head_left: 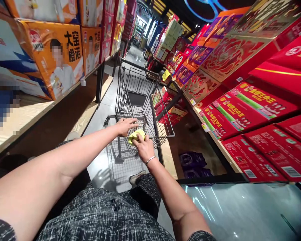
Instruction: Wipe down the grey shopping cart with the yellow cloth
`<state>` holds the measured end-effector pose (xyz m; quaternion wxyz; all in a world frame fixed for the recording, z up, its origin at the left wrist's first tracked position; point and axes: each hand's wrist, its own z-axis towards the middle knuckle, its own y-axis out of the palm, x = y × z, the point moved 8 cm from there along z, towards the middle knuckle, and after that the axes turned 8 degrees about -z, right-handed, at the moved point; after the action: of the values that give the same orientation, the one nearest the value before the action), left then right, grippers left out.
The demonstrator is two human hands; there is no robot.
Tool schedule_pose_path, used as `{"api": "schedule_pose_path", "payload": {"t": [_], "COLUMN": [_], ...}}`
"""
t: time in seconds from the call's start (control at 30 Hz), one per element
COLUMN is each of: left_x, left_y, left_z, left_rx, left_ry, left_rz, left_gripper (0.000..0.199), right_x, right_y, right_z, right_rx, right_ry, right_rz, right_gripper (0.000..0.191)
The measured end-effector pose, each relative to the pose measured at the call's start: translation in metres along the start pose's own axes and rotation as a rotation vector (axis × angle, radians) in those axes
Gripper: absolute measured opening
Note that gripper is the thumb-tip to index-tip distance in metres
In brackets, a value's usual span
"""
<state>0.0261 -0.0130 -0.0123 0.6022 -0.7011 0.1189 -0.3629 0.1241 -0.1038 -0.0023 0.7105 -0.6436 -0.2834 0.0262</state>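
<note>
A dark wire shopping cart (pixel 137 99) stands in the aisle in front of me, and no goods show in its basket. My right hand (pixel 144 147) wears a thin bracelet and has its fingers closed on a yellow-green cloth (pixel 136 135) at the cart's near edge. Left of the cloth, my left hand (pixel 126 127) reaches over the near part of the cart with its fingers stretched out and holding nothing. Whether it touches the wire I cannot tell.
Orange boxes (pixel 56 60) are stacked on a wooden shelf at left. Red boxes (pixel 251 103) and gold-patterned boxes (pixel 230 60) fill the right shelf. Purple packages (pixel 193 160) lie low beneath it. The grey floor (pixel 137 55) runs on between the shelves.
</note>
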Motion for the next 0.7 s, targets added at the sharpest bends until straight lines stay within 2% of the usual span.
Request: {"api": "schedule_pose_path", "payload": {"t": [0.1, 0.23, 0.3, 0.37, 0.5, 0.57, 0.63, 0.7], "left_x": [-0.017, -0.03, -0.034, -0.037, -0.04, -0.04, -0.04, -0.042], "left_y": [-0.012, -0.018, -0.018, -0.019, -0.02, -0.021, -0.022, -0.025], "left_z": [0.0, 0.001, -0.001, -0.004, -0.014, -0.019, -0.025, -0.032], "left_rx": [0.014, 0.029, 0.051, 0.083, 0.153, 0.173, 0.188, 0.204], "left_ry": [-0.03, -0.038, -0.047, -0.078, -0.146, -0.163, -0.18, -0.202], "left_rz": [0.024, -0.08, -0.132, -0.168, -0.196, -0.188, -0.165, -0.136], "left_gripper": [0.066, 0.044, 0.039, 0.042, 0.046, 0.046, 0.048, 0.05], "right_x": [-0.002, 0.02, 0.01, -0.019, -0.079, -0.1, -0.115, -0.125], "right_y": [-0.007, -0.021, -0.009, 0.025, 0.121, 0.156, 0.172, 0.17], "right_z": [-0.001, 0.0, 0.001, 0.007, 0.011, 0.007, 0.006, 0.009], "right_rx": [0.112, 0.441, 0.534, 0.473, 0.071, -0.09, -0.173, -0.196], "right_ry": [-0.056, 0.152, 0.165, 0.064, -0.082, -0.124, -0.149, -0.187], "right_rz": [0.025, 0.078, 0.099, 0.113, 0.134, 0.145, 0.152, 0.158], "right_gripper": [0.033, 0.036, 0.034, 0.031, 0.035, 0.039, 0.044, 0.046]}}
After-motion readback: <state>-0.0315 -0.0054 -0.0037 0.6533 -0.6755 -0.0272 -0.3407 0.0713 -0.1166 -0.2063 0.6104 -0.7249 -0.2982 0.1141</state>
